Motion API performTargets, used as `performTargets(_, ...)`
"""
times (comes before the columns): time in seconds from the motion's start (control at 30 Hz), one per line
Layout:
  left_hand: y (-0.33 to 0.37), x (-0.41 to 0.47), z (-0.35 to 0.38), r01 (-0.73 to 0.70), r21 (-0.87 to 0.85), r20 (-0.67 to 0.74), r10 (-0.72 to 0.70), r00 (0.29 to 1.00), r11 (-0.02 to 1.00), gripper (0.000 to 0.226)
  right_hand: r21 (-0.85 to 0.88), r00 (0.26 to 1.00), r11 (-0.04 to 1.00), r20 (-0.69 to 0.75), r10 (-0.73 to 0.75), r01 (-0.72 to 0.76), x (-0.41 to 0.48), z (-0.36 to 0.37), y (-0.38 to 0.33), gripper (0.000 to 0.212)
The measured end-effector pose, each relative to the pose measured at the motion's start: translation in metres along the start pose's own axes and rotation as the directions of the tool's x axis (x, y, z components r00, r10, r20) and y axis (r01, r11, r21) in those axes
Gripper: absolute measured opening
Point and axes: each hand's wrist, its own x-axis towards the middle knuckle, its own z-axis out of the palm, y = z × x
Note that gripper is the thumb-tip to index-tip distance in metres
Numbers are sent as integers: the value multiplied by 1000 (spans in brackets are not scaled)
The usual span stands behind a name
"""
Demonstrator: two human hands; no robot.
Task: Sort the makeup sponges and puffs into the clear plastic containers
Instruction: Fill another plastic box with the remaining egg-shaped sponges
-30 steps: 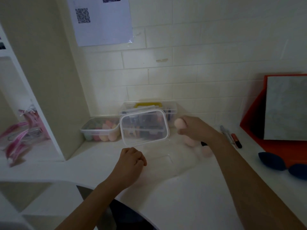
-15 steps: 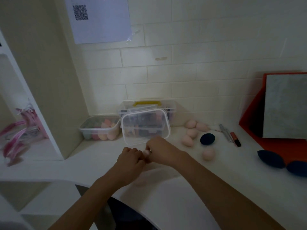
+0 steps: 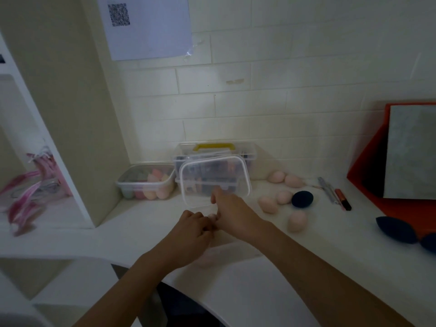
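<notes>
Both forearms reach forward over the white table (image 3: 295, 279) and meet near its middle. The left hand (image 3: 191, 230) is curled, knuckles up, and the right hand (image 3: 232, 213) is bent beside it, fingers touching; a small pink sponge (image 3: 212, 217) shows pinched between them, though which hand grips it I cannot tell. A clear container (image 3: 231, 252) sits faintly below the hands. Loose pink sponges (image 3: 267, 204) and a dark blue one (image 3: 302, 198) lie to the right; a clear lid (image 3: 213, 179) leans behind.
</notes>
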Motion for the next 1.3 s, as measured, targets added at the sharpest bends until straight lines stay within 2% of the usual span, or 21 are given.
performTargets(0.07,-1,0,1,-5,-2,-37,5,999,1000,28,49,999,999,-33,15,-13,1,-4,0,7)
performTargets(0.13,-2,-2,3,1,-57,-77,-5,997,998,23,47,1000,999,-7,8,-8,2,-7,2,11)
performTargets(0.2,-2,-3,3,-8,-106,-101,-3,995,994,27,35,999,999,49,-21,19,2,-11,2,17)
performTargets(0.33,-1,-1,2,0,-26,-47,-2,999,1000,35,65,981,998,194,-22,9,0,-30,10,17)
performTargets(0.4,-3,0,1,-2,-1,-29,2,1000,1000,36,109,990,993,136,27,-42,-1,-48,20,10)
performTargets(0.43,-3,0,1,-5,-1,-28,5,1000,1000,36,83,996,994,59,71,-76,-1,-57,27,9)
performTargets(0.5,-3,0,1,-5,-10,-24,5,1000,1000,36,-81,977,978,-116,180,-190,-3,-74,47,7)
performTargets(0.57,-3,1,2,6,-13,-23,-6,1000,1000,36,-182,944,933,-171,281,-311,-5,-83,67,5)
performTargets(0.63,-2,1,2,11,-18,-30,-12,999,1000,37,-188,929,910,-61,365,-370,-6,-80,82,23)
performTargets(0.7,-1,0,3,13,-27,-39,-14,999,1000,35,-159,920,913,57,387,-375,-6,-67,90,39)
performTargets(0.73,-2,0,3,12,-34,-43,-13,999,999,34,-152,924,920,76,376,-362,-7,-60,92,40)
performTargets(0.8,-2,-2,4,11,-49,-47,-13,999,999,33,-166,939,933,77,336,-320,-6,-48,95,30)
performTargets(0.9,-1,-3,5,22,-91,-72,-29,997,996,44,-116,945,943,68,320,-311,-2,-44,100,21)
performTargets(1.0,1,-4,6,17,-136,-134,-35,990,991,47,-91,946,942,-53,319,-322,-3,-62,97,25)
performTargets(1.07,2,-5,7,16,-139,-153,-37,988,990,49,-88,958,959,-124,258,-269,-6,-77,85,26)
performTargets(1.2,3,-4,5,24,-112,-126,-38,991,993,47,26,992,992,22,126,-127,-21,-85,38,27)
performTargets(1.3,2,-2,3,18,-31,-64,-20,998,999,43,-54,974,999,227,4,8,-22,-68,13,29)
